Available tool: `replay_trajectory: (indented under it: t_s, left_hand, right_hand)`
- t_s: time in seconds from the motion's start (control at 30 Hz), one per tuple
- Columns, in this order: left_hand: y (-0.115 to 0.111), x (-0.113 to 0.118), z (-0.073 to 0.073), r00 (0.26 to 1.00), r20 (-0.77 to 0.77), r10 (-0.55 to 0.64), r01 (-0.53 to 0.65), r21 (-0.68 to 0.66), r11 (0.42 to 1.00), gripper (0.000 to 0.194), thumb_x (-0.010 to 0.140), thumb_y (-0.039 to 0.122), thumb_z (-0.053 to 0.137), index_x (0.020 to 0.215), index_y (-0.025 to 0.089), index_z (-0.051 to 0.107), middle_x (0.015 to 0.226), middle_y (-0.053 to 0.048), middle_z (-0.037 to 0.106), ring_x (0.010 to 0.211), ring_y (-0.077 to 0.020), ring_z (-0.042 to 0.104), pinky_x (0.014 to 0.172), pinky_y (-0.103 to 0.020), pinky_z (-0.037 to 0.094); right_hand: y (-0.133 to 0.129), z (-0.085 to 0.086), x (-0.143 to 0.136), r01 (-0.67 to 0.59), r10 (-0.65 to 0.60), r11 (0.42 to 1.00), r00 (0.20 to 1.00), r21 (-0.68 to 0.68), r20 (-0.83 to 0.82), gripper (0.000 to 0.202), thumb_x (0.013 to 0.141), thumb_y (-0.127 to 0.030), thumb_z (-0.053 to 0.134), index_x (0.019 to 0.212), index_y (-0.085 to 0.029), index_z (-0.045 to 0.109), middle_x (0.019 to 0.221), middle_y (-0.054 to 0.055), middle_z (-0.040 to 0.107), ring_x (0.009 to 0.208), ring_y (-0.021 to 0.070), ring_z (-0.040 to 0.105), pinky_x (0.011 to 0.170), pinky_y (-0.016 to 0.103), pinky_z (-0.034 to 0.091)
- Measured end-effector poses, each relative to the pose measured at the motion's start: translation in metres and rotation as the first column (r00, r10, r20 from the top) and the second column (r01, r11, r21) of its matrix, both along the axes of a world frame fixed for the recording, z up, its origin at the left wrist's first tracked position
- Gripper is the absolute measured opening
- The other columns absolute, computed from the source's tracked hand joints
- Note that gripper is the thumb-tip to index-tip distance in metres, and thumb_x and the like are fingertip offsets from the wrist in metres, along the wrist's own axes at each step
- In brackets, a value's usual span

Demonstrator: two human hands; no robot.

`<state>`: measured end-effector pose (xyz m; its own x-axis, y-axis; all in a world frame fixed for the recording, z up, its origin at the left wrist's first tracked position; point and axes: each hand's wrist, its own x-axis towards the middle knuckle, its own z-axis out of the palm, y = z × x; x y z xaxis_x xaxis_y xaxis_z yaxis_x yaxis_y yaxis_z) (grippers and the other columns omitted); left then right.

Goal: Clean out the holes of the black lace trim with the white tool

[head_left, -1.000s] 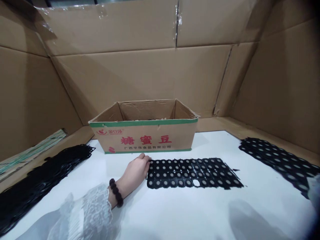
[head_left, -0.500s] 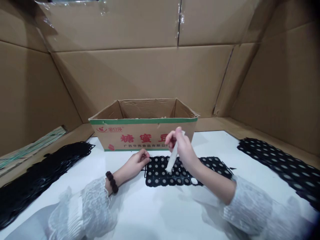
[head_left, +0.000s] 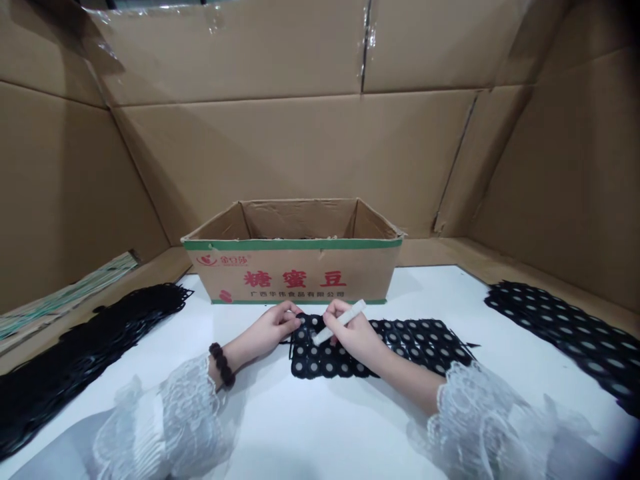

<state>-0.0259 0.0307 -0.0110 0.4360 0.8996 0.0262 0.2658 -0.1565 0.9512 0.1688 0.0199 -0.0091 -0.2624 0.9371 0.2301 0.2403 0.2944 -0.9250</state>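
The black sheet was laid flat on the white surface, low in the middle of the view, with hours counted from it. Its nine o'clock end was touched by the left hand, whose grip was narrow, thumb and fingertips bunched at the upper corner, probably so that the sheet would be steadied; whether the corner was pinched or merely pressed could not be told. A white stick was held in the closed grip of the right hand, slanted like a pen, its lower end set over the pale discs, presumably so that one small spot could be reached accurately.

The box was stood at eleven o'clock, beyond the hands, perhaps so that its open top was easily reached. The black pile was placed at nine o'clock and the dotted stack at three, apparently so that room was left between.

One sheet, one stick, one box, one pile and two hands were counted. Four rows of discs were counted on the sheet, their total being hidden by the right hand. The stack's layers could not be counted.
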Motion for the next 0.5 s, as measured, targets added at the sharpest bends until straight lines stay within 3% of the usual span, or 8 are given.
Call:
replay_trajectory:
  t_s: [0.13, 0.27, 0.4, 0.5]
  left_hand:
    - [-0.001, 0.002, 0.003, 0.999, 0.011, 0.039, -0.038, -0.035, 0.999, 0.026, 0.078, 0.037, 0.055, 0.088, 0.015, 0.047, 0.062, 0.005, 0.045, 0.054, -0.0076, 0.038, 0.051, -0.020, 0.027]
    - [-0.001, 0.002, 0.003, 0.999, 0.007, 0.054, -0.053, -0.012, 0.998, 0.023, 0.079, 0.036, 0.053, 0.087, 0.015, 0.047, 0.064, 0.004, 0.044, 0.059, -0.0088, 0.039, 0.055, -0.021, 0.030]
    - [0.001, 0.001, -0.002, 0.999, 0.014, 0.045, -0.044, -0.010, 0.999, 0.024, 0.079, 0.038, 0.051, 0.088, 0.016, 0.046, 0.063, 0.004, 0.042, 0.056, -0.0085, 0.036, 0.053, -0.021, 0.028]
    - [0.004, 0.001, -0.008, 0.998, 0.034, 0.057, -0.058, 0.010, 0.998, 0.025, 0.078, 0.039, 0.051, 0.087, 0.016, 0.046, 0.066, 0.003, 0.043, 0.056, -0.0085, 0.037, 0.052, -0.020, 0.027]
  right_hand:
    - [-0.001, 0.003, 0.004, -0.055, 0.037, 0.992, 0.986, 0.111, 0.163, 0.026, 0.076, -0.025, 0.048, 0.056, -0.020, 0.031, 0.053, -0.004, 0.041, 0.052, 0.0098, 0.044, 0.052, 0.024, 0.034]
    - [-0.009, 0.008, 0.003, -0.158, 0.092, 0.963, 0.954, 0.218, 0.285, 0.036, 0.082, -0.027, 0.044, 0.048, -0.017, 0.037, 0.071, 0.002, 0.047, 0.068, 0.0120, 0.048, 0.068, 0.027, 0.038]
    - [-0.008, 0.011, 0.001, -0.104, 0.034, 0.945, 0.975, 0.310, 0.221, 0.042, 0.087, -0.033, 0.040, 0.049, -0.017, 0.049, 0.090, 0.005, 0.055, 0.092, 0.0170, 0.049, 0.088, 0.032, 0.034]
    - [0.000, 0.009, 0.003, -0.017, -0.003, 0.982, 0.994, 0.188, 0.106, 0.049, 0.090, -0.042, 0.033, 0.050, -0.018, 0.048, 0.082, 0.005, 0.057, 0.093, 0.0171, 0.052, 0.089, 0.031, 0.034]
